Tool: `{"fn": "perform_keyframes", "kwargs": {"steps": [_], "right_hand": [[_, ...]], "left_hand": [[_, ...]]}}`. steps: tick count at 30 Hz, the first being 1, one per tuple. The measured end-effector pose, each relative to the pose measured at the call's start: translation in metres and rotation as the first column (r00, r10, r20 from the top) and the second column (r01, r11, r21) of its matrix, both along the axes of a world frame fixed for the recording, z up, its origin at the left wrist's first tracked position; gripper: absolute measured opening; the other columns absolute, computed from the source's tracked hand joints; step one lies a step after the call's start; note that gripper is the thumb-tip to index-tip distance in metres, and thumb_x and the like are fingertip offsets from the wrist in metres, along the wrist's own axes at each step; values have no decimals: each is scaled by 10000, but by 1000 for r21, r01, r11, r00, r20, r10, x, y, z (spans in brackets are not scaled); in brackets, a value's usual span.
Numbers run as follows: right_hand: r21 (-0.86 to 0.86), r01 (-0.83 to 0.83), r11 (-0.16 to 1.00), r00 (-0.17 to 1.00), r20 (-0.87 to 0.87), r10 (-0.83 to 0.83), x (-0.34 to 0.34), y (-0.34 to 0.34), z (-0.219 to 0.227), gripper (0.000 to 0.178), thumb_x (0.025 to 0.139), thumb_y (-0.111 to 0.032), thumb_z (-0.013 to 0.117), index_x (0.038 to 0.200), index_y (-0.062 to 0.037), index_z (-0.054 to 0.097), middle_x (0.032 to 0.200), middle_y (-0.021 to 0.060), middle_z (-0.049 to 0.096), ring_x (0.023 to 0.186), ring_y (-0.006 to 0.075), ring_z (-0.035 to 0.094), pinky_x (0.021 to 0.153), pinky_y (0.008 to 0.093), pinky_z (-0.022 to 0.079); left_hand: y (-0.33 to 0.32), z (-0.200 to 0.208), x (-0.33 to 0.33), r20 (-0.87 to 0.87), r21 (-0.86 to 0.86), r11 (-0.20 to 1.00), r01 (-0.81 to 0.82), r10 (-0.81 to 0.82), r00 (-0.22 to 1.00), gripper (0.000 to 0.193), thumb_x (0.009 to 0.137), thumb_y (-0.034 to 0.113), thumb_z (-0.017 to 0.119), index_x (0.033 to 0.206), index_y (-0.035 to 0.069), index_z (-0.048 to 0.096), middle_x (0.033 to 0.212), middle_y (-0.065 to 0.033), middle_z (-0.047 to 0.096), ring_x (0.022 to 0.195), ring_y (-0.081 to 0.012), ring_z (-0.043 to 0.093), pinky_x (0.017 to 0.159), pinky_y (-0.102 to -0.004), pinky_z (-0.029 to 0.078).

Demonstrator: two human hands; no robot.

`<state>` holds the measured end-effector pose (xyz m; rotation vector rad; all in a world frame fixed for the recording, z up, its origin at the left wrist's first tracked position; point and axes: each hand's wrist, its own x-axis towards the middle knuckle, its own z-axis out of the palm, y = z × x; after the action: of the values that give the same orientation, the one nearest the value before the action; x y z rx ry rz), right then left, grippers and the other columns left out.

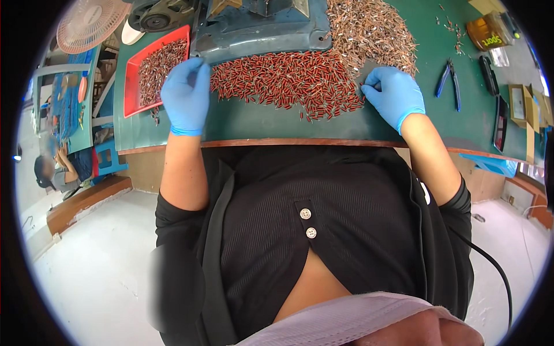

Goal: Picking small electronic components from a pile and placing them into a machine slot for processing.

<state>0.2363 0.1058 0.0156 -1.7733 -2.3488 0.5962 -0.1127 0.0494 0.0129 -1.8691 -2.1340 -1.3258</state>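
My left hand (186, 97), in a blue glove, is between the red tray (128, 86) and the front corner of a dark grey-blue machine. Its fingers are bent together; whatever they may hold is hidden. At the right end of a heap of small red cylindrical parts with metal ends (288, 81), my blue-gloved right hand (395, 95) has its thumb and fingers closed in a pinch. Anything between those fingertips is too small to make out. Similar reddish-brown parts (164, 66) fill much of the tray.
The machine (259, 43) stands behind the red heap. A larger heap of copper-coloured parts (372, 32) spreads to its right. Blue-handled pliers (449, 86), a yellow jar (489, 32) and cardboard boxes (522, 106) lie right. A fan (92, 26) and another person (55, 170) are left.
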Motion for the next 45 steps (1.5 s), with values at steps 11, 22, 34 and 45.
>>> {"fn": "perform_keyframes", "kwargs": {"steps": [11, 22, 34, 45], "right_hand": [[148, -24, 989, 982, -183, 51, 26, 12, -3, 140, 767, -111, 672, 892, -48, 659, 793, 101, 641, 673, 193, 618, 659, 302, 505], [280, -127, 951, 992, 30, 124, -16, -10, -17, 93, 764, -174, 645, 797, -89, 635, 802, 90, 635, 729, 279, 621, 682, 385, 504], [402, -186, 897, 918, -254, 305, -26, -34, -5, 60, 734, -43, 616, 783, -53, 584, 704, 60, 564, 597, 191, 562, 579, 292, 471], [178, -202, 963, 783, -561, 268, -50, -51, 5, 134, 749, 4, 635, 876, -26, 605, 763, 58, 579, 633, 132, 558, 604, 266, 477]], "left_hand": [[-14, 3, 71, 41, -36, 939, 343, -342, 939, 118, 755, 40, 677, 869, 23, 650, 774, -112, 638, 668, -228, 619, 624, -314, 493], [-16, -21, 88, -87, 15, 897, 442, -439, 894, 134, 723, 43, 681, 852, 61, 648, 773, -97, 636, 675, -272, 601, 620, -357, 476], [-24, -4, 106, 124, -124, 824, 553, -540, 833, 174, 748, 136, 669, 906, 67, 649, 743, -102, 589, 681, -273, 576, 630, -370, 463], [-24, 5, 114, 363, -212, 722, 659, -568, 739, 115, 780, 132, 647, 869, 60, 643, 740, -94, 609, 657, -216, 600, 616, -323, 479]]}}
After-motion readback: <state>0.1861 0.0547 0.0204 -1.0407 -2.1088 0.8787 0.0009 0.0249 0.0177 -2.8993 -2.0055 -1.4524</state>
